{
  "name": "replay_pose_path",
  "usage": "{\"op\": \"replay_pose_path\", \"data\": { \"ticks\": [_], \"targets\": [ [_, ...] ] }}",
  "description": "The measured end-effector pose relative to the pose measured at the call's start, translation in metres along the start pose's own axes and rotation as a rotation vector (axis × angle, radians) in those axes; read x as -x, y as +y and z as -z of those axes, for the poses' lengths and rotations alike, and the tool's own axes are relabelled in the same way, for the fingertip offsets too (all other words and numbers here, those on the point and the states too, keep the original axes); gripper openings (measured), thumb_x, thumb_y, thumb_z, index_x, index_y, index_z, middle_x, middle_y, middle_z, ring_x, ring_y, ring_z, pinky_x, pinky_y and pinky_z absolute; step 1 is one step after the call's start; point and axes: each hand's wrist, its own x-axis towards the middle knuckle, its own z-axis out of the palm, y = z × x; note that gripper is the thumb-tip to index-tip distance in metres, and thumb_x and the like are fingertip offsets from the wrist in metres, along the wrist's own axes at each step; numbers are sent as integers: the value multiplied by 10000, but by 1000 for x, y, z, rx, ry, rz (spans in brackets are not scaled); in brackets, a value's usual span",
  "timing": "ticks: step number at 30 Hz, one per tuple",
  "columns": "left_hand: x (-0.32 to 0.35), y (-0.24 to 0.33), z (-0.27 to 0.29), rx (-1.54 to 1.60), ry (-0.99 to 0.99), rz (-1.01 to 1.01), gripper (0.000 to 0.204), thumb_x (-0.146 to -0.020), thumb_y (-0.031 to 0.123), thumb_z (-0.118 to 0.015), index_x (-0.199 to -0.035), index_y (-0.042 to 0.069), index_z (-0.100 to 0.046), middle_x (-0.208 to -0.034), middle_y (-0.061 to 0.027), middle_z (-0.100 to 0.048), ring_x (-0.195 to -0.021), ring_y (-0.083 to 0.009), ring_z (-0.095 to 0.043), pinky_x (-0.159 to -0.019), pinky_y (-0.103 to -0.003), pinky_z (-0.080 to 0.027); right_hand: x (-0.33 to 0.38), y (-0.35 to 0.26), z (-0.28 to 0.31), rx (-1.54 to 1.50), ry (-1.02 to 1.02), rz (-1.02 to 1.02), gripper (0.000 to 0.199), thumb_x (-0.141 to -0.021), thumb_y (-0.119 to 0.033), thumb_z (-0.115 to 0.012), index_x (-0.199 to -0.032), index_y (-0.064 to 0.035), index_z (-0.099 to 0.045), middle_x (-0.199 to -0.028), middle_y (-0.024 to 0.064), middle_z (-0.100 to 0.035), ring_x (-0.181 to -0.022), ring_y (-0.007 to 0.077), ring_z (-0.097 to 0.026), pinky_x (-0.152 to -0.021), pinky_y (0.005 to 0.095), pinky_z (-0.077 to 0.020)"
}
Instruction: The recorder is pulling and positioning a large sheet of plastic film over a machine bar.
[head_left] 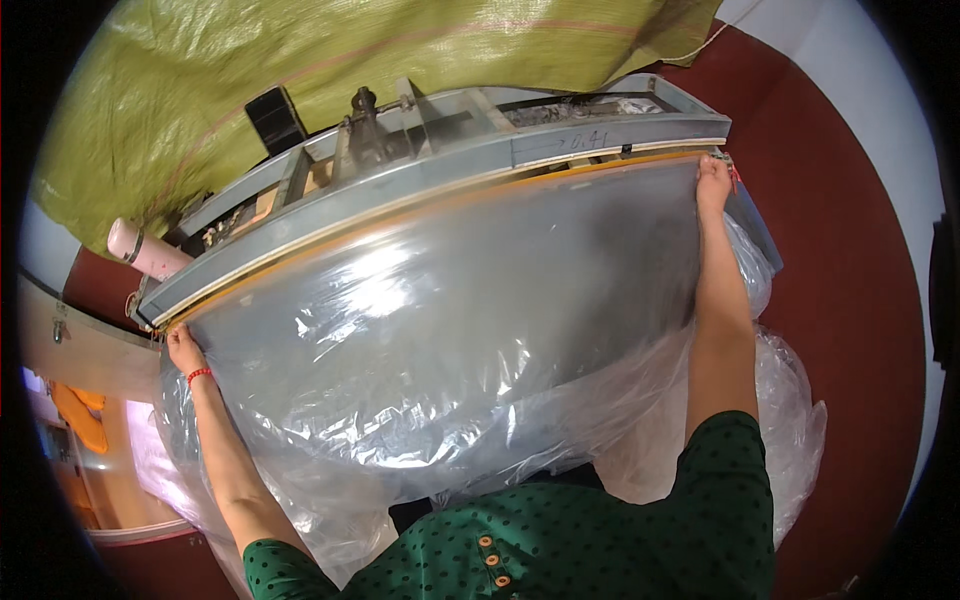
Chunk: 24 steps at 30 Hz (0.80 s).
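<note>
A wide sheet of clear plastic film (470,290) lies spread over a grey surface in front of me and hangs in folds toward my body. At the far left corner, my left hand (184,350) is closed on the film's edge, a red bead bracelet (199,374) round its wrist. My right hand (713,186) pinches the film at the far right corner, its arm stretched out. Between both hands the film's far edge runs along an orange strip (420,207), just below the long grey metal bar (430,170) of a machine. The fingertips are partly hidden.
Behind the bar, the machine's frame holds a dark metal mechanism (368,130). A pink bottle (146,248) leans at its left end, and a dark phone-like slab (275,120) stands behind. Yellow-green woven sheeting (420,45) covers the back. More crumpled film (785,420) bulges at right over the dark red floor (840,300).
</note>
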Motion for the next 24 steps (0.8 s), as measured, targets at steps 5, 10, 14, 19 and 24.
{"op": "replay_pose_path", "data": {
  "ticks": [5,10,14,19,24],
  "targets": [
    [-2,4,-26,70,-10,52,184,-804,174,-577,-666,78,-502,-627,59,-441,-564,-34,-360,-508,-178,-294,-14,7,-5,198,105,100,237,-759,-230,-625,-731,-14,-531,-647,58,-550,-603,150,-512,-623,282,-428],
    [-7,0,-11,-128,11,-38,167,-799,184,-569,-701,63,-507,-632,34,-475,-568,-53,-416,-521,-189,-343,-1,-13,-13,307,167,113,210,-754,-196,-620,-743,-20,-504,-645,67,-549,-603,160,-533,-572,279,-439],
    [-10,0,7,135,-10,256,142,-810,151,-500,-701,59,-498,-627,1,-489,-518,-85,-449,-457,-204,-358,-1,-22,-6,-111,35,-176,198,-787,-150,-565,-887,-22,-452,-652,75,-538,-574,137,-531,-447,244,-432],
    [5,27,-13,129,96,262,75,-794,110,-452,-776,48,-491,-659,-21,-496,-531,-110,-473,-437,-225,-382,3,-22,-4,-168,10,-129,207,-829,-168,-529,-946,-22,-442,-736,78,-544,-579,129,-530,-442,238,-455],
    [18,61,-5,65,-188,219,94,-809,140,-508,-775,55,-530,-676,16,-486,-608,-86,-465,-579,-225,-414,2,-23,12,66,-149,130,302,-803,-258,-588,-963,-4,-558,-821,44,-575,-733,119,-547,-658,225,-436]
  ]
}}
